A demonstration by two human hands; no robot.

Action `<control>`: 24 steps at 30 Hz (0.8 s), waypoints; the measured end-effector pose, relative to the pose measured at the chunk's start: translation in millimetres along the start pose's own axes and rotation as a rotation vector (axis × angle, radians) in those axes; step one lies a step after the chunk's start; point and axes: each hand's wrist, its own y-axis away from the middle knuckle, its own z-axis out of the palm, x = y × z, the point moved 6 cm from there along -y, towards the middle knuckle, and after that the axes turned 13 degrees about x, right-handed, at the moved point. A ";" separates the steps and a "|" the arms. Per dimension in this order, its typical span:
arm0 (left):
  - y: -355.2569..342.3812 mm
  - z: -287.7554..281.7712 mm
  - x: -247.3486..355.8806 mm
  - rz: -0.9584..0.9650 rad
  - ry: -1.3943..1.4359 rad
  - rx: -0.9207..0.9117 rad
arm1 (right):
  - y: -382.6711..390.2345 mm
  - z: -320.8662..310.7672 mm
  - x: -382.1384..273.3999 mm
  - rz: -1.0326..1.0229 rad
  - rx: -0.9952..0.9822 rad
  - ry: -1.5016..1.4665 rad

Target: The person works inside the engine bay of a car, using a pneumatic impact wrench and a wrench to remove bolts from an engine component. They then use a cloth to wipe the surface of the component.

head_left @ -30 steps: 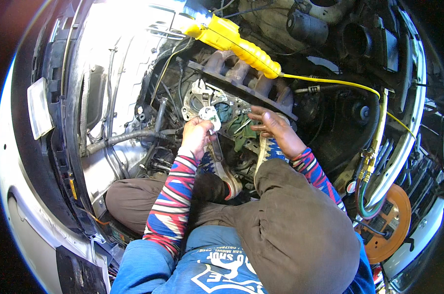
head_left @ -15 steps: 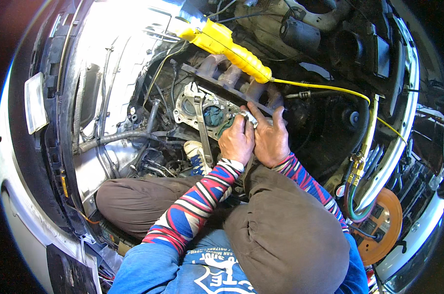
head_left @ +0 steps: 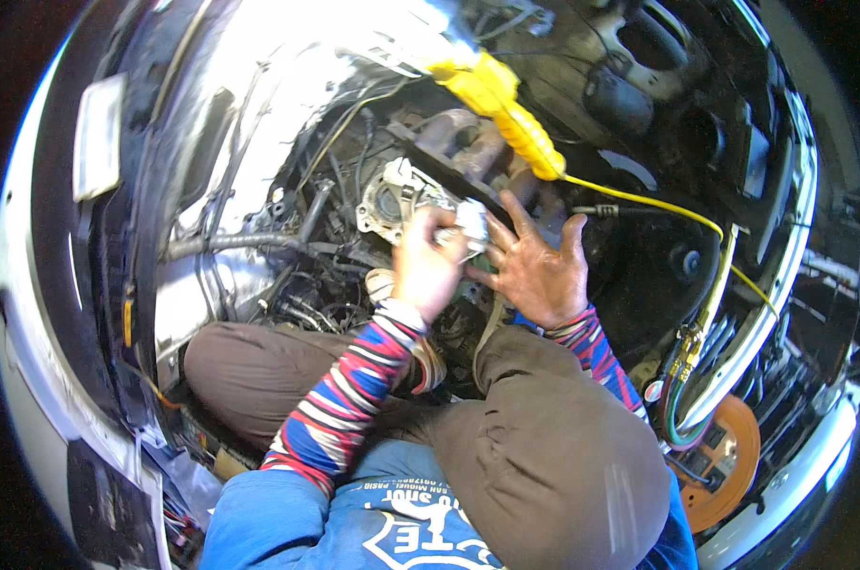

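My left hand is blurred above the engine block, its thumb and fingers pinched on a small pale folded sheet; what the sheet is made of does not show. Just to the right, my right hand has its fingers spread, palm showing and dirty, with nothing held. Beneath the hands lies the bare top of the engine block, with one round bore visible at its left. My left hand hides most of the block and nearly all of the adjustable wrench lying across it.
A rusty exhaust manifold runs behind the block. Above it hangs a yellow work light, its yellow cord trailing right. A thick hose crosses at left. Brass fittings with hoses and an orange reel are at right.
My hands have parted: the left lifted and moved left with the pale sheet, the right opened and spread its fingers. The view has shifted, and my left hand now covers most of the wrench.
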 end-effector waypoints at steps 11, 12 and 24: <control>41.9 -59.7 136.6 0.602 0.273 -0.194 | 53.4 173.3 -28.9 0.008 -0.140 0.883; 46.2 -74.5 148.8 0.659 0.330 -0.104 | 57.3 188.4 -28.4 0.058 -0.129 0.944; 107.4 -175.0 189.7 0.867 0.026 0.504 | 69.6 268.8 5.3 -0.026 -0.071 1.241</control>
